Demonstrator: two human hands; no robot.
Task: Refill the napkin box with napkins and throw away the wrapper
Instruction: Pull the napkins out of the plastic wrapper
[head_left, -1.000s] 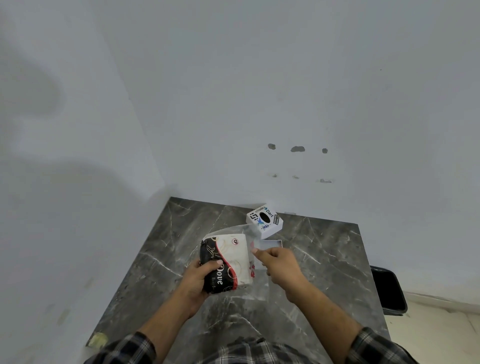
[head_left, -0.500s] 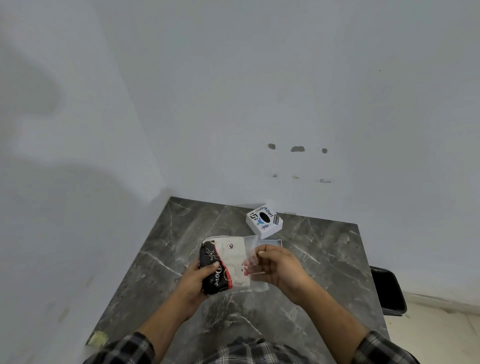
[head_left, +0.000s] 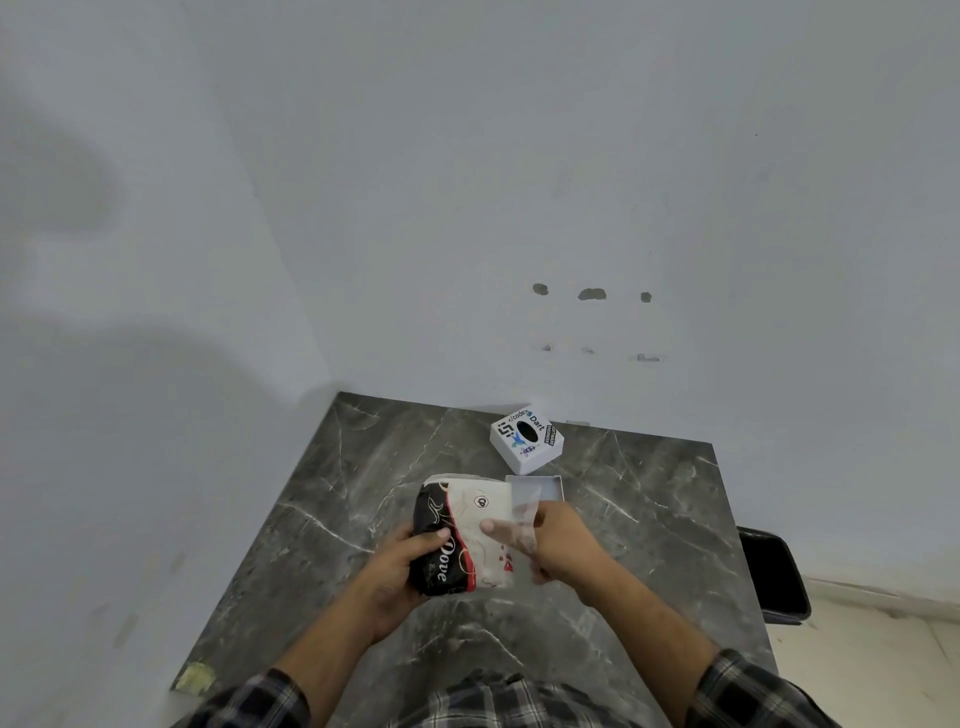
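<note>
Napkin pack (head_left: 465, 538) held above the counter (head_left: 363, 467).
Long axis toward far edge; left hand (head_left: 402, 566) clasping black end, right hand (head_left: 558, 545) fingers pinching clear wrapper (head_left: 522, 512).

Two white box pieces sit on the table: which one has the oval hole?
The far box piece by the wall, with printed stickers; the open tray nearer the right hand has none.

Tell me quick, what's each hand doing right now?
Left hand: closed around the black end of the napkin pack.
Right hand: gripping the pack's clear wrapper at the open end.
</note>
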